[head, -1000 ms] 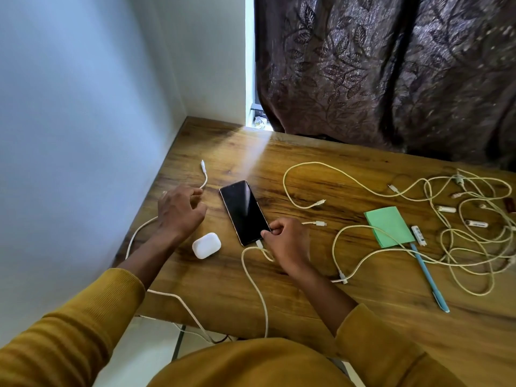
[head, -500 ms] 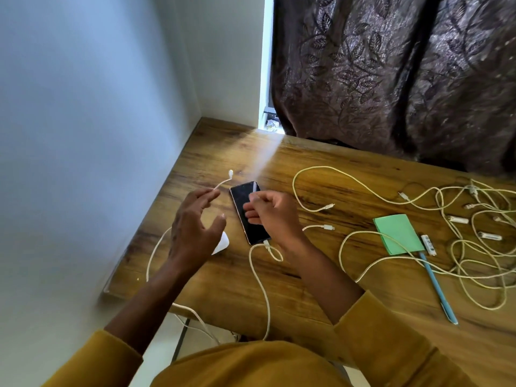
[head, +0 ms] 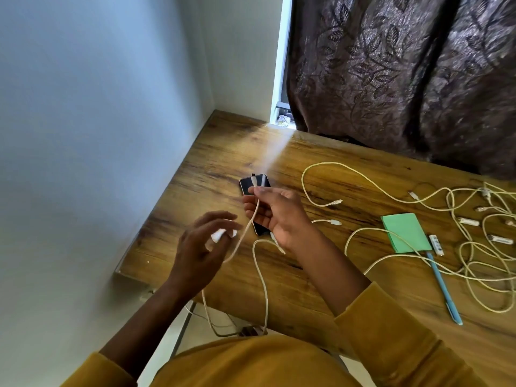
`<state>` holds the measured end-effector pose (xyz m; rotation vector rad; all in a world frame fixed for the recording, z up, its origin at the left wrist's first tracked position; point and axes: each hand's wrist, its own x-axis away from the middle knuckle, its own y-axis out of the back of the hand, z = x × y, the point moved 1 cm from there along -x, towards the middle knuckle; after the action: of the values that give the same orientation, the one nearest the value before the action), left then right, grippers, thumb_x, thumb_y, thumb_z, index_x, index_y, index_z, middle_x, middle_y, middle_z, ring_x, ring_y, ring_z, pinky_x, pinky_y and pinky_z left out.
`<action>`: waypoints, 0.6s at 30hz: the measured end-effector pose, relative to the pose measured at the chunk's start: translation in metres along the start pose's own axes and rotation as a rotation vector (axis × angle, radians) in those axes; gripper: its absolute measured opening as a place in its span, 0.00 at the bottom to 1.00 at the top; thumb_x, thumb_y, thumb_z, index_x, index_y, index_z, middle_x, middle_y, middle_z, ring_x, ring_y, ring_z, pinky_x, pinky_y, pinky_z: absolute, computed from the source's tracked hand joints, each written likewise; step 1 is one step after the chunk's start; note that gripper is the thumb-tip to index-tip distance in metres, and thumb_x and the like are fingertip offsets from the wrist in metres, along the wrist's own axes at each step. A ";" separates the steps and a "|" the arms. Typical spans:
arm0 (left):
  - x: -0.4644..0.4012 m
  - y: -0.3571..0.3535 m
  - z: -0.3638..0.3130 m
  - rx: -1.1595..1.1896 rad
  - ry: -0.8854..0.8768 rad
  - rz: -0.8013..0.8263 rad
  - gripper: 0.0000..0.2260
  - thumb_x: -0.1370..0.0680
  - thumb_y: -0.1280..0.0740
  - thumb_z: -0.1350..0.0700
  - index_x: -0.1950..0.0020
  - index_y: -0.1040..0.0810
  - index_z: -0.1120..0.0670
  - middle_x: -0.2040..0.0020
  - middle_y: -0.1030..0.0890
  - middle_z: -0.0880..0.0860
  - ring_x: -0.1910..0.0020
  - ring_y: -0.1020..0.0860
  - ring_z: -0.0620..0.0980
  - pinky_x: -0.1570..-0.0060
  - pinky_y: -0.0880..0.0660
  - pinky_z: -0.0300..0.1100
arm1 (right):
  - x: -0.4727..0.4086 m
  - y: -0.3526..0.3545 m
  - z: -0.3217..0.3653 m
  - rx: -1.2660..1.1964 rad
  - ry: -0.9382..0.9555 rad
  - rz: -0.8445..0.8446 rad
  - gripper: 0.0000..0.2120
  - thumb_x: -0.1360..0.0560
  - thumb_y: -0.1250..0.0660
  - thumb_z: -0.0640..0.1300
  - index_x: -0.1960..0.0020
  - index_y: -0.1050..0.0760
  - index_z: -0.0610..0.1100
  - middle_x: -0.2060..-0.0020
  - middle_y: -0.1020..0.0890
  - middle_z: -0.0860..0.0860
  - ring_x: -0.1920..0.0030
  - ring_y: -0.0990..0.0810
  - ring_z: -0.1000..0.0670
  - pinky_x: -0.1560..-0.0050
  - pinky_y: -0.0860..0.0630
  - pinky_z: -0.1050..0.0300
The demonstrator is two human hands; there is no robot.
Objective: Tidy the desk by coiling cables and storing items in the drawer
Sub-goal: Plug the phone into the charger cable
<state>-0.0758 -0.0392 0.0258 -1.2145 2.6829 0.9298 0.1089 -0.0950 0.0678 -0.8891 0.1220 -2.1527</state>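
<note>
The white cable point(head: 252, 216), lying loose earlier, is now pinched near its plug by the right hand point(head: 275, 212); the left hand point(head: 199, 247) is spread.

Daylight streaks from the curtain gap point(head: 279, 79) across the desk point(head: 307, 289); hands blurred.

My right hand point(head: 275, 216) pinches the plug end of a white cable point(head: 245, 230) above the phone point(head: 254, 185), near the desk's point(head: 307, 289) left edge. My left hand point(head: 199, 247) hovers spread beside it. More cables point(head: 474, 247) tangle toward the right edge by a green notepad point(head: 405, 231) and a blue pen point(head: 444, 289).
</note>
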 end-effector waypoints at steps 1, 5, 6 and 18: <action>-0.002 0.003 0.002 0.014 0.030 -0.069 0.09 0.18 0.34 0.57 0.42 0.16 0.53 0.38 0.18 0.49 0.38 0.20 0.45 0.43 0.19 0.47 | 0.003 0.000 -0.001 0.000 -0.002 0.016 0.11 0.18 0.33 0.39 0.39 0.21 0.32 0.58 0.13 0.41 0.63 0.14 0.49 0.62 0.16 0.56; -0.017 0.009 0.025 -0.213 0.178 -0.085 0.11 0.20 0.29 0.55 0.38 0.19 0.47 0.38 0.19 0.46 0.44 0.21 0.45 0.47 0.18 0.51 | 0.018 0.001 -0.007 0.019 0.011 0.055 0.10 0.18 0.32 0.39 0.39 0.21 0.34 0.54 0.12 0.39 0.60 0.13 0.48 0.60 0.16 0.55; -0.018 0.008 0.033 -0.280 0.218 0.022 0.17 0.22 0.26 0.53 0.34 0.21 0.46 0.35 0.21 0.47 0.43 0.22 0.46 0.47 0.18 0.51 | 0.023 0.001 -0.009 0.035 0.019 0.059 0.10 0.18 0.32 0.40 0.40 0.21 0.35 0.54 0.12 0.39 0.59 0.13 0.47 0.59 0.17 0.55; -0.011 -0.003 0.058 -0.484 0.162 0.237 0.27 0.25 0.23 0.55 0.27 0.24 0.45 0.31 0.21 0.49 0.36 0.23 0.51 0.39 0.22 0.49 | 0.052 0.003 -0.026 0.384 0.199 0.002 0.06 0.20 0.28 0.39 0.47 0.20 0.36 0.62 0.13 0.42 0.63 0.13 0.45 0.61 0.14 0.51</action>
<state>-0.0773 -0.0020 -0.0200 -1.0854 2.8712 1.6593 0.0714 -0.1383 0.0760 -0.4541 -0.1864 -2.1594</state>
